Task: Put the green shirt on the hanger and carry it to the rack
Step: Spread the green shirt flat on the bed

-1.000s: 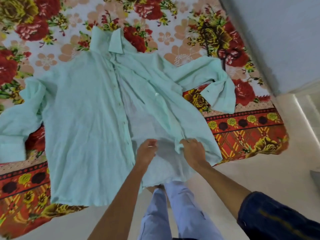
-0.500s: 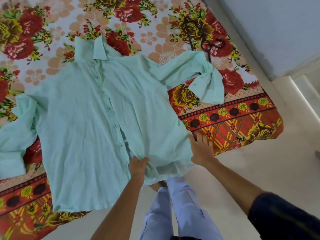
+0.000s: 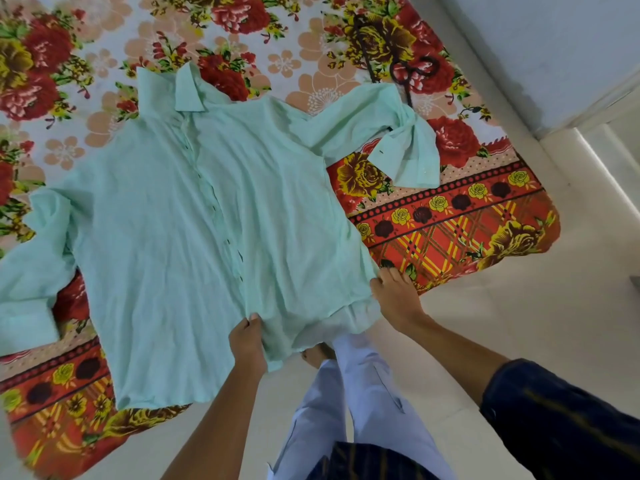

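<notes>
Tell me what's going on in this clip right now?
A person is laying a green shirt flat, front up, on a flowered bedsheet. The left hand grips the bottom hem near the button strip, while the right hand holds the hem's right edge. A dark hanger lies on the sheet beyond the right sleeve, untouched.

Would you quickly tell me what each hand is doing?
Left hand: pinching the green shirt at its hem.
Right hand: gripping the shirt's edge.
</notes>
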